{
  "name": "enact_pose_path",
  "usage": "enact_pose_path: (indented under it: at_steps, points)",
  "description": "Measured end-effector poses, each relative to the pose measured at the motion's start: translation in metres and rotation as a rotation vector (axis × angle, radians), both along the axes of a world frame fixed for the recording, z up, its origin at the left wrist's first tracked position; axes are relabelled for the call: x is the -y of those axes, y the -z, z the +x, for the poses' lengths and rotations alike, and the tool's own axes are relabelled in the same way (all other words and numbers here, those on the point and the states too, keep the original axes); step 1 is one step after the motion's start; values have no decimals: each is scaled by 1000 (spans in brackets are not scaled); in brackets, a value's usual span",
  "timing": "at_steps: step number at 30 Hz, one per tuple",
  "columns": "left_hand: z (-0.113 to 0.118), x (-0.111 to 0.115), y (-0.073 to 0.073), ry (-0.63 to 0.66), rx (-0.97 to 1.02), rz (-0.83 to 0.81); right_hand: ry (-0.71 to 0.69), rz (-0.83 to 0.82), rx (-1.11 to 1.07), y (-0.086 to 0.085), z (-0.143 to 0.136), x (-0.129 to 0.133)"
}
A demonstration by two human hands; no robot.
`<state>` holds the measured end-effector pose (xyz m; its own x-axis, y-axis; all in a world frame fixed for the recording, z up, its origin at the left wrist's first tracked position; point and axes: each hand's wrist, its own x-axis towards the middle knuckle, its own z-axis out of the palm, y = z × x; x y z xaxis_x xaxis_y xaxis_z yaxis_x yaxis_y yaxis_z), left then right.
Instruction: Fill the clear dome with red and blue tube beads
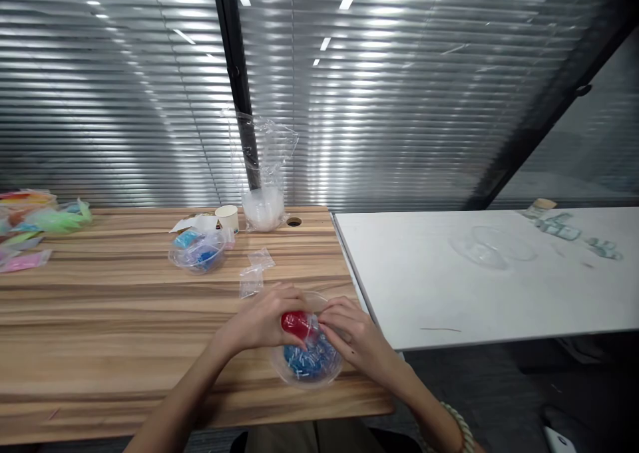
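The left hand [273,314] grips a red packet [293,324] above a plastic bowl [310,382]; the right hand [353,332] pinches the packet's end.

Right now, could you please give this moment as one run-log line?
left hand: holds red packet | right hand: at packet's clear end | beneath: clear bowl with blue contents

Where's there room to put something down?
The wooden table has room between the pink packet and left forearm; the white table, between the wooden table and clear round plastic. It's crowded by the bowl, left hand and right hand, and around the paper cup.
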<state>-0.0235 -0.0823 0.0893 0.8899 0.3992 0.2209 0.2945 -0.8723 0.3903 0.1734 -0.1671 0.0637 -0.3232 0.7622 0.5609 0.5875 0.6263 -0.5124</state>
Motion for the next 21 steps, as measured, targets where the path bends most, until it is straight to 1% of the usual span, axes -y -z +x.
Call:
enact_pose_path:
  at_steps: [4, 7, 13, 16, 21]
  points:
    - [1, 5, 1, -17, -63, 86, -34, 63, 5, 5, 4, 2]
    - [1, 6, 0, -29, -71, 108, -33, 98, -4, 9, 5, 3]
    - [0, 5, -6, 12, -50, 67, -14, 144, -26, 11, 7, 6]
    - [-1, 5, -11, 9, -52, 46, 4, 149, -20, 12, 9, 6]
    - [-4, 4, -11, 17, -62, 17, 18, 152, -10, 13, 12, 7]
